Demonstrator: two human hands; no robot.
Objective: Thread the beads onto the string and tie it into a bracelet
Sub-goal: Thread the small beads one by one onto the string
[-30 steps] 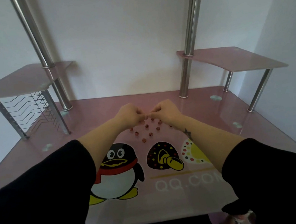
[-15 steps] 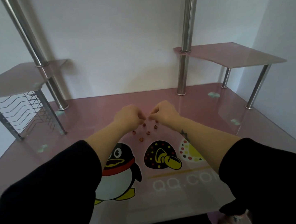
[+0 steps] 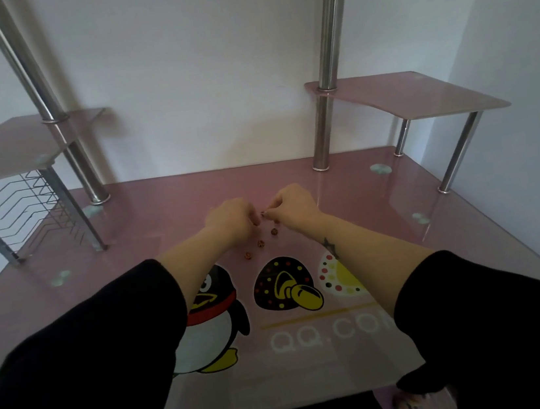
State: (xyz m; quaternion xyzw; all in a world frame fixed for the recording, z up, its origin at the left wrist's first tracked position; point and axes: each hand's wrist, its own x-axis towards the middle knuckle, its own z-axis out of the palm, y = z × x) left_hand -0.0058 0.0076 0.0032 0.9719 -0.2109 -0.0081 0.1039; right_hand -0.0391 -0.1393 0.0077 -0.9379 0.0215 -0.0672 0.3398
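- The left hand (image 3: 232, 220) and the right hand (image 3: 293, 205) are held close together over the far middle of the table (image 3: 369, 215), knuckles up, fingertips almost meeting.
- A tiny dark pinched bead (image 3: 263, 213) is gripped between the right thumb and forefinger.
- The left fingers are curled downward. Whether anything is held in them cannot be told.
- The string is too fine to be made out, so its direction cannot be given.
- Three loose beads (image 3: 260, 244) are seen on the table just near the hands. They are small, round and reddish-brown, and their row runs diagonally from near left to far right.
- The table is made of glossy pink glass, printed with a cartoon penguin (image 3: 215, 321) and pale lettering.
- Round chrome posts (image 3: 326, 94) carry a pink glass shelf (image 3: 419, 95) at each far side, and a wire rack (image 3: 22, 209) is fixed under the left one.
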